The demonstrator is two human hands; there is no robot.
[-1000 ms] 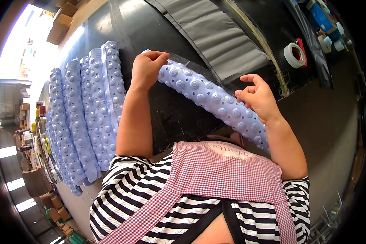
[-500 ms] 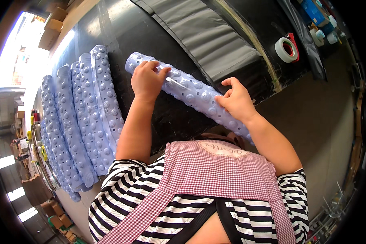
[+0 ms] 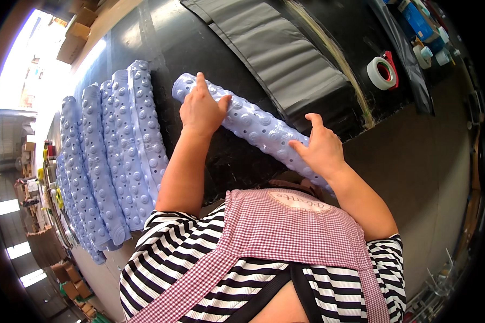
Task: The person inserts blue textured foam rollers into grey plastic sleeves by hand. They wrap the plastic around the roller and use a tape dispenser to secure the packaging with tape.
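A rolled light-blue bath mat (image 3: 253, 125), covered in round bumps and small holes, lies slantwise on the black tabletop in front of me. My left hand (image 3: 202, 112) rests near its far left end, index finger stretched out and thumb apart. Toward the near right end, my right hand (image 3: 324, 151) touches the roll with thumb and fingers spread. A glossy patch shows on the mat between the two hands. The lower right end of the roll is partly hidden behind my right hand and apron.
Several similar rolled mats (image 3: 121, 156) lie side by side at the left. Grey sheeting (image 3: 285, 59) covers part of the black table (image 3: 161, 35). A tape roll (image 3: 381, 74) on a red holder sits at the right, near dark plastic film (image 3: 407, 59) and a blue box (image 3: 416, 21).
The left index finger has straightened from a curled position. A bright whitish strip on the mat no longer shows between my hands. My right hand has shifted slightly down the roll.
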